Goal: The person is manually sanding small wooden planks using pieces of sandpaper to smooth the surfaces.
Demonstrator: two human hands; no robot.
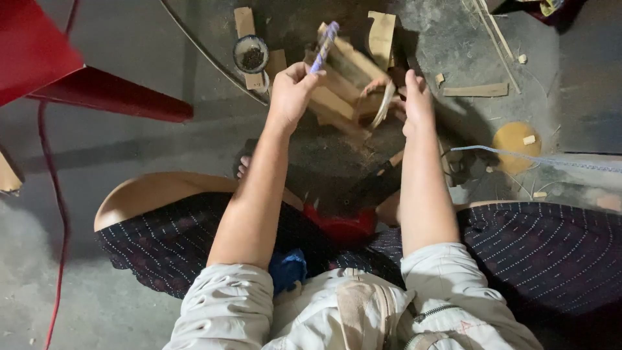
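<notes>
My left hand (293, 91) is raised and closed around a thin blue-purple stick-like tool (325, 44) that points up and away. My right hand (414, 100) reaches beside a light wooden piece (346, 78) with a curved thin strip (382, 100) at its side; its fingers touch or grip that piece, though the exact hold is hidden. The wooden piece lies on a dark, dusty floor in front of my knees.
A small round dish of dark bits (251, 54) sits at the back. Wood offcuts (478, 90) and a yellow round lid (516, 138) lie to the right. A red metal frame (97, 91) stands left, with a red cord (55, 214). A blue string (538, 159) runs right.
</notes>
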